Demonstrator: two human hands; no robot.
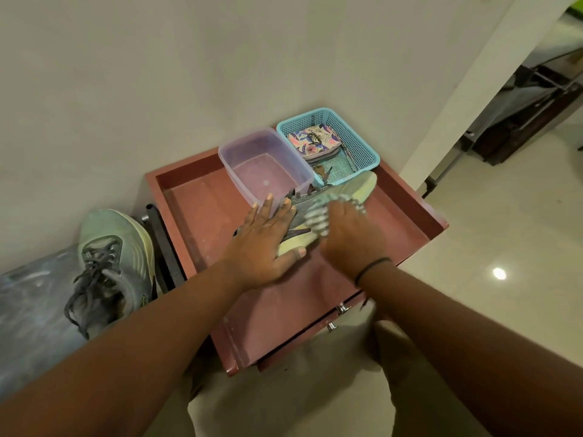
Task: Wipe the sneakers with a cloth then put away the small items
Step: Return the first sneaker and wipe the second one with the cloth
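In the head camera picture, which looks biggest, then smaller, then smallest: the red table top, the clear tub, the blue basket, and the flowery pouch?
1. Red table top: clearly biggest.
2. Clear tub and blue basket: they look about alike, so I won't rank them.
3. Flowery pouch: smallest, it lies inside the basket.

The tabletop is reddish-brown painted wood, matt, with pale dusty scuffs along its raised rim. The sneaker on it has a soft woven grey-green upper and a smooth, pale yellowish sole. The cloth is a thin striped fabric, crumpled. A second sneaker shows the same textile upper with rough dark laces. The container is translucent, smooth, faintly glossy plastic; the basket is turquoise plastic mesh. The pouch in it looks like printed fabric. The drawer knobs are shiny metal, and the floor is glossy pale tile.
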